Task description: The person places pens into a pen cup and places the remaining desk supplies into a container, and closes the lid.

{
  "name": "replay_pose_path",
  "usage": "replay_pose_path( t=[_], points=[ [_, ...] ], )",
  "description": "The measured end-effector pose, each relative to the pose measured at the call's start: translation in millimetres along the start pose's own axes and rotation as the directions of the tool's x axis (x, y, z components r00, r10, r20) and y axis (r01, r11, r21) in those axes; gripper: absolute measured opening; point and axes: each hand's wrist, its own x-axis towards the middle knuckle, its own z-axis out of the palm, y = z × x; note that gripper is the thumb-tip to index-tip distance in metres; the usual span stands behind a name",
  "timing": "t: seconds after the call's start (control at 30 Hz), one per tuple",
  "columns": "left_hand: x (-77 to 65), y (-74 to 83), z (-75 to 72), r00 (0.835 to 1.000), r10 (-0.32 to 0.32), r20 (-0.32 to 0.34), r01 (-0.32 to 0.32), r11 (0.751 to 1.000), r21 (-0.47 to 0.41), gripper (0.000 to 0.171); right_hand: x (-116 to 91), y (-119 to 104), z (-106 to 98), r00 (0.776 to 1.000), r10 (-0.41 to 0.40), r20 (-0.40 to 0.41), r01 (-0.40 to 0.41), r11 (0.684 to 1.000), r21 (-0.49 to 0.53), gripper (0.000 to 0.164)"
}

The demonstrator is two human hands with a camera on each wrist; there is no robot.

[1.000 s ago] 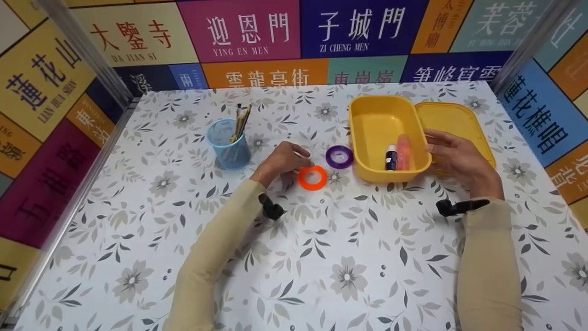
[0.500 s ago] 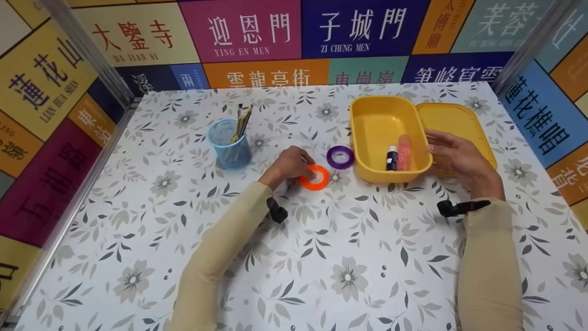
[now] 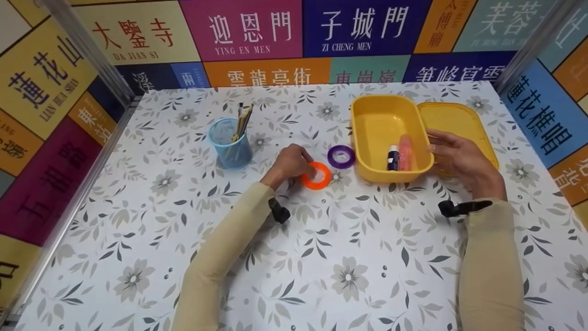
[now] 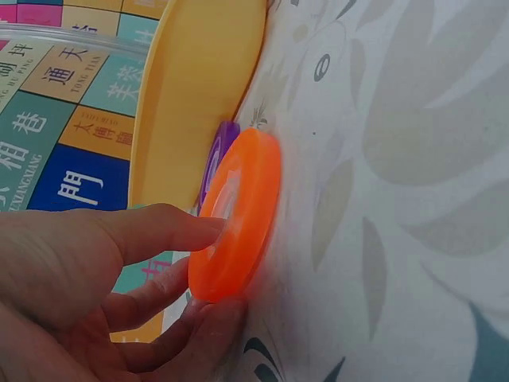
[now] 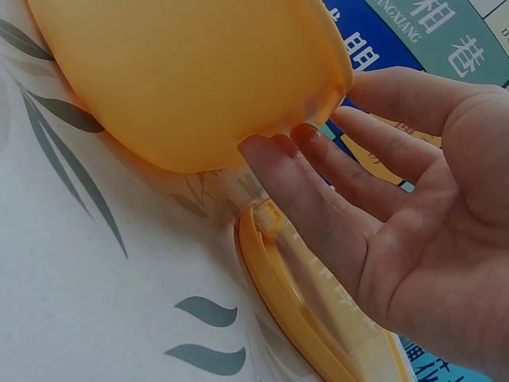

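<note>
Orange tape point(image 4: 256, 199) is pinched by the left hand point(image 3: 291, 162) near purple tape point(image 3: 342, 166) while the right hand point(image 3: 461, 158), unclenched, touches a yellow box point(image 3: 390, 176).

A white surface point(image 3: 294, 276) printed with grey and beige flowers and leaves carries everything, and upright on it stands the yellow box point(image 3: 390, 176), with the flat yellow lid point(image 3: 464, 122) just to the box's right. Just beside the box's left wall the purple ring point(image 3: 342, 165) lies flat, and a little farther left of the box, near its front end, is the orange ring point(image 3: 317, 185), though whether that one touches the surface cannot be told. Well apart to the box's left, the light blue cup point(image 3: 234, 154) stands upright.
</note>
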Motion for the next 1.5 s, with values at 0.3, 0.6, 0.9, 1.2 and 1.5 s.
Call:
replay_pose_path(
  t=[0.3, 0.6, 0.9, 1.2, 1.5],
  points=[
    [2.1, -5.9, -6.1, 0.998, -0.034, 0.048, 0.040, 0.992, -0.123, 0.026, 1.0, 1.2, 0.3, 1.000, 0.005, -0.013, -0.005, 1.000, -0.025, 0.067],
    [3.7, -12.2, -15.1, 0.977, -0.093, 0.190, 0.148, 0.943, -0.297, 0.023, 1.0, -0.2, 0.3, 1.000, 0.023, -0.018, -0.024, 0.999, -0.031, 0.066],
    [5.8, -6.5, -16.9, 0.958, -0.109, 0.266, 0.207, 0.904, -0.373, 0.022, 0.2, -0.7, -1.1, 1.000, 0.015, -0.005, -0.015, 0.999, -0.028, 0.067],
    [0.1, 6.4, -33.1, 0.970, -0.034, 0.240, 0.132, 0.905, -0.404, 0.027, 0.0, -0.6, -2.3, 1.000, -0.011, 0.008, 0.010, 0.999, 0.036, 0.067],
    [2.9, 40.9, -35.5, 0.966, -0.036, 0.257, 0.188, 0.779, -0.598, 0.031, 2.5, 1.7, -2.2, 0.999, -0.016, 0.032, 0.013, 0.998, 0.068, 0.067]
  ],
)
